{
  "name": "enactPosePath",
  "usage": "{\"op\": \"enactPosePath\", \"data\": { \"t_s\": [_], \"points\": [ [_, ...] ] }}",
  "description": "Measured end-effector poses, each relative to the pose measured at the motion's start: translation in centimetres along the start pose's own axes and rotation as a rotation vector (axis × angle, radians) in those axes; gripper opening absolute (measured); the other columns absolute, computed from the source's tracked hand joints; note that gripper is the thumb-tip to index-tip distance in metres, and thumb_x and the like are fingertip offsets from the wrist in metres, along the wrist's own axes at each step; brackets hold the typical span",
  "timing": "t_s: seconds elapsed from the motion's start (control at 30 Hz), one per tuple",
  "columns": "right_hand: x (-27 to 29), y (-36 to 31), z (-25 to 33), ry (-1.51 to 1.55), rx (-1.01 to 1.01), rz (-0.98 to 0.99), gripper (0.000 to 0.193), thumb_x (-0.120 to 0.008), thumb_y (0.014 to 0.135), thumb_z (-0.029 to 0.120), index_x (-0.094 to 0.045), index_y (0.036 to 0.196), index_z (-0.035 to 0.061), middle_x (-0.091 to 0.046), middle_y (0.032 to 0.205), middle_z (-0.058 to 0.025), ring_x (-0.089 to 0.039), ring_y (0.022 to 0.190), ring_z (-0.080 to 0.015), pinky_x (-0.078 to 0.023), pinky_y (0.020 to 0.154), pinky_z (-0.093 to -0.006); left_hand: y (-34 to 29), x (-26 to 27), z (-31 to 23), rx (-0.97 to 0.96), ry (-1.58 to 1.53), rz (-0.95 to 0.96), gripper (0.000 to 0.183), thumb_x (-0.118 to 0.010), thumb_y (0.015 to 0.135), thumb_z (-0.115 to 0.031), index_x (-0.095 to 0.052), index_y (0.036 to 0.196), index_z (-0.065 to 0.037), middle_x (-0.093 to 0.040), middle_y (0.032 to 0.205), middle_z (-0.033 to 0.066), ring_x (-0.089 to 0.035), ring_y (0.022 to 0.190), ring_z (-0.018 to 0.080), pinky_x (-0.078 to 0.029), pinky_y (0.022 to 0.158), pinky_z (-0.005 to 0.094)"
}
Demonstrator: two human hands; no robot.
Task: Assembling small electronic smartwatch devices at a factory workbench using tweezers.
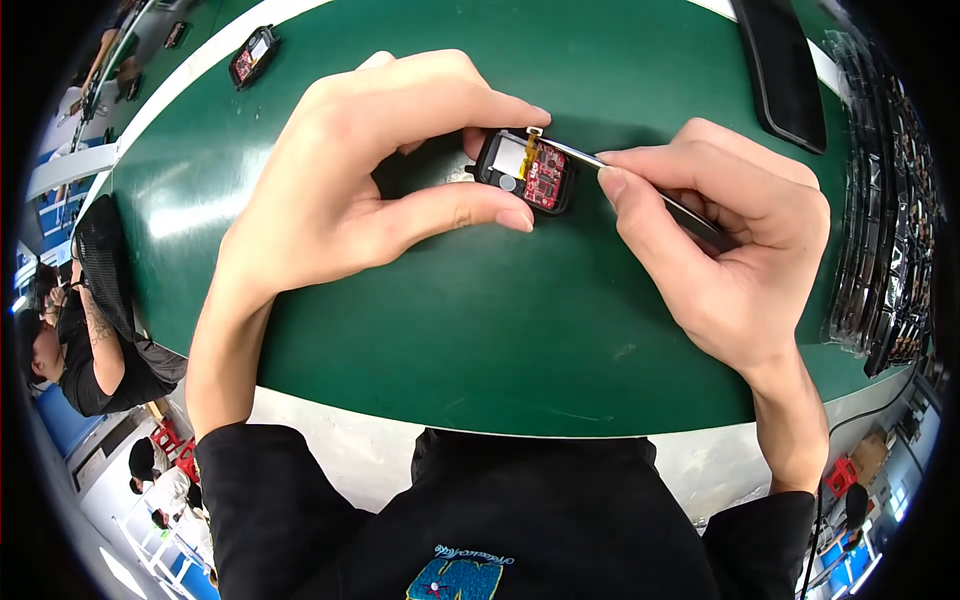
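Note:
A small black device housing (569,196) lies open on the green table, showing a red circuit board (546,178), a silver battery-like block (507,160) and a yellow-brown ribbon cable (530,155). My left hand (370,165) curls round the housing, index finger at its upper edge and thumb at its lower side, gripping it. A pair of metal tweezers (700,222) is pinched in my right hand (725,215). The tips touch or nearly touch the ribbon cable's white end near the housing's top edge; contact is too small to tell.
A second open device (254,57) rests at the far left of the green table (450,340). At the far right lies a long black flat object (785,80). Stacked trays (880,220) of dark parts line the right edge. A person in black (95,350) sits at the left.

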State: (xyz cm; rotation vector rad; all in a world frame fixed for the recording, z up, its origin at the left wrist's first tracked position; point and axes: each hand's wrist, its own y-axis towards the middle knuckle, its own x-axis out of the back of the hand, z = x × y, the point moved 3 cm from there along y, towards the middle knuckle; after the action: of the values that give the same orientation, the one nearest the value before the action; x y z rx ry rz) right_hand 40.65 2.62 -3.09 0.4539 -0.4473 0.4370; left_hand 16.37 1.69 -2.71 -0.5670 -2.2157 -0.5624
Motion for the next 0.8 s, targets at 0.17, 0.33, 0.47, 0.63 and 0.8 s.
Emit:
{"op": "enactPosePath", "data": {
  "t_s": [0.17,0.33,0.47,0.63,0.8],
  "points": [
    [0.16,0.1,-0.05,-0.009,0.041,0.011,0.009,-0.08,0.088,-0.01,-0.082,0.096,-0.0071,-0.064,0.069,-0.0018,-0.053,0.058,-0.0042,-0.033,0.053,-0.0221,-0.14,0.02,-0.17,0.054,0.001,-0.002,0.061,-0.098,0.07,-0.028,-0.081,0.124,-0.005,-0.067,0.089,0.0019,-0.045,0.075,0.0168,-0.037,0.07,0.0323],
    [-0.11,0.04,0.11,-0.003,0.022,-0.023,0.01,-0.08,0.087,-0.01,-0.082,0.096,-0.0058,-0.062,0.068,-0.0004,-0.051,0.057,-0.0032,-0.031,0.051,-0.0225,-0.01,0.27,-0.21,0.047,-0.004,0.007,0.062,-0.098,0.07,-0.028,-0.081,0.125,-0.004,-0.067,0.089,0.0029,-0.045,0.075,0.0169,-0.038,0.071,0.0325],
    [0.02,-0.15,-0.3,0.006,0.03,-0.049,0.012,-0.081,0.086,-0.009,-0.083,0.097,-0.0047,-0.061,0.067,-0.0001,-0.049,0.055,-0.0031,-0.03,0.05,-0.0232,0.06,-0.05,-0.72,0.143,-0.069,-0.012,0.06,-0.099,0.07,-0.022,-0.08,0.124,-0.003,-0.068,0.093,0.0026,-0.046,0.076,0.0157,-0.04,0.072,0.0314],
    [0.18,-0.33,-0.06,-0.101,0.152,-0.089,0.019,-0.084,0.082,-0.007,-0.085,0.101,-0.0018,-0.059,0.067,0.0002,-0.046,0.052,-0.0039,-0.029,0.049,-0.0241,-0.04,0.29,-0.96,0.166,-0.041,0.014,0.058,-0.099,0.071,-0.017,-0.078,0.122,-0.002,-0.068,0.095,0.0021,-0.046,0.076,0.0146,-0.041,0.073,0.0303],
    [0.19,-0.17,0.04,-0.166,0.199,-0.096,0.025,-0.087,0.079,-0.007,-0.086,0.103,0.0003,-0.059,0.068,0.0011,-0.043,0.051,-0.0039,-0.028,0.049,-0.0243,0.32,0.4,-0.87,0.136,-0.037,0.024,0.055,-0.098,0.071,-0.016,-0.078,0.121,-0.002,-0.066,0.091,0.0017,-0.046,0.075,0.0147,-0.041,0.073,0.0309]
  ]
}}
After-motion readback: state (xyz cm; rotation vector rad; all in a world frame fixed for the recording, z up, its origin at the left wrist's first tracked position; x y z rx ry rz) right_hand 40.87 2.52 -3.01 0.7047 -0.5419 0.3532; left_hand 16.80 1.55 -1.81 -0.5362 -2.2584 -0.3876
